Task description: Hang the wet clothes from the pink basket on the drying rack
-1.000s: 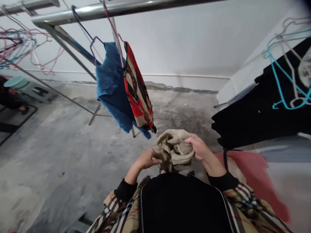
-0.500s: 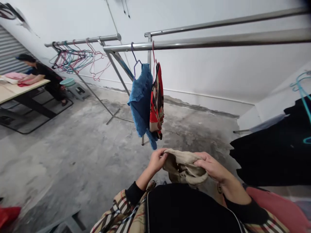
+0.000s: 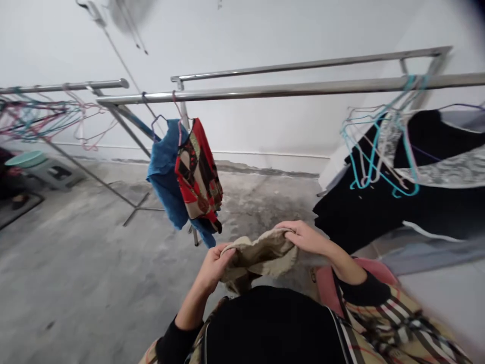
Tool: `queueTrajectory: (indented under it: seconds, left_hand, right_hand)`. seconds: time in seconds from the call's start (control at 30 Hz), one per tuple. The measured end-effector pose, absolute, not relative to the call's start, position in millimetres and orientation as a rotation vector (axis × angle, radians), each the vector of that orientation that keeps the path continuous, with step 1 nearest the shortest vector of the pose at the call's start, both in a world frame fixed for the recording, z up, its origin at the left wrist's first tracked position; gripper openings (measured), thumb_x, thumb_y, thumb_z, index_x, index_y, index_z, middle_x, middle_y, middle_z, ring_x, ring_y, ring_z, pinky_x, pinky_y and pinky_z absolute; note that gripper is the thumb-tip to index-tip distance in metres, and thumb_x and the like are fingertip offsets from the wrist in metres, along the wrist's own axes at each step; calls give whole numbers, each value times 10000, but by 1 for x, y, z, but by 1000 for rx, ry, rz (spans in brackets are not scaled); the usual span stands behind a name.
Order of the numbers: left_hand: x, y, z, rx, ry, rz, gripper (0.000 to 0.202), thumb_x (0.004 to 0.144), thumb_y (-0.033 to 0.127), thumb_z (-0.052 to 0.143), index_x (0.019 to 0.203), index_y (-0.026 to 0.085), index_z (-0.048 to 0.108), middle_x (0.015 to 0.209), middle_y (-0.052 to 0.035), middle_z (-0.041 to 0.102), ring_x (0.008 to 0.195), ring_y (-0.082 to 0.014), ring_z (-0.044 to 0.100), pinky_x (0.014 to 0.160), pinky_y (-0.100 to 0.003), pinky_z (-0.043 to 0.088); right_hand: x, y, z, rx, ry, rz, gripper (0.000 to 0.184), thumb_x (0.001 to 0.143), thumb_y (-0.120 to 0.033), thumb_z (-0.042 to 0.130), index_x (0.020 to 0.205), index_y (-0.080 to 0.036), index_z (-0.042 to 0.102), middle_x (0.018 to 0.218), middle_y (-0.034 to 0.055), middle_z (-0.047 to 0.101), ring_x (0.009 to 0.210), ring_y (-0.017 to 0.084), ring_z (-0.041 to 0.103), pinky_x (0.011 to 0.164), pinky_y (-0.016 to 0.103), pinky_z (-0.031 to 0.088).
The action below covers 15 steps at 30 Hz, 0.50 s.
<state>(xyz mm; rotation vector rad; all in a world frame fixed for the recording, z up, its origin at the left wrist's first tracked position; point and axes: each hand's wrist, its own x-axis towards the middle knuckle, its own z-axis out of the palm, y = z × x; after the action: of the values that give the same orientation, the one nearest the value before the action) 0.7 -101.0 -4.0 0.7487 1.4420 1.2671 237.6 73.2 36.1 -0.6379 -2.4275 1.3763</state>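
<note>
A khaki garment (image 3: 261, 255) with a gathered, waistband-like edge is stretched between my two hands in front of my body. My left hand (image 3: 212, 267) pinches its left end, thumb on top. At the other end, my right hand (image 3: 305, 236) is closed on the upper edge. The cloth sags open in the middle, and its lower part is hidden behind my black front. Beyond my hands, a blue top (image 3: 166, 172) and a red patterned top (image 3: 199, 177) hang on hangers from the metal rail (image 3: 265, 91).
Several turquoise and pink hangers (image 3: 379, 146) hang at the right of the rail, by black and lace clothing (image 3: 379, 212). Another rack at the left carries many hangers (image 3: 49, 119). A green basin (image 3: 28, 158) rests on a grey stool (image 3: 60, 172). A pink seat (image 3: 329, 288) is beside me.
My view has turned right, so the hangers and black clothing at the right show more fully. My hands have spread the khaki garment's edge wider and flatter.
</note>
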Motion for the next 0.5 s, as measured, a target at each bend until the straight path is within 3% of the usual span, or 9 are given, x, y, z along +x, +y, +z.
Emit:
queueTrajectory:
  seconds: [0.13, 0.33, 0.5]
  left_hand:
    - [14, -105, 9, 685, 1362, 1220, 429, 681, 528, 759, 834, 132, 699, 691, -32, 681, 636, -149, 590, 622, -242, 472]
    - [27, -107, 10, 652, 1399, 1201, 471, 655, 549, 770, 840, 124, 693, 655, -29, 670, 576, -137, 584, 562, -223, 454]
    - [32, -106, 6, 623, 1404, 1230, 455, 670, 544, 760, 843, 130, 685, 644, -32, 667, 580, -156, 601, 567, -239, 470]
  right_hand:
    - [267, 84, 54, -689, -2409, 1037, 313, 816, -290, 567, 1085, -210, 706, 999, 82, 717, 904, 210, 653, 788, 311, 535]
    - [317, 145, 102, -921, -1888, 281, 384, 861, -330, 526, 1195, -173, 630, 1193, 135, 624, 1002, 239, 633, 848, 372, 546]
    - [333, 212, 124, -1254, -1882, -8, 466, 854, -294, 511, 1264, -74, 545, 1299, 222, 535, 1188, 326, 527, 1018, 475, 433]
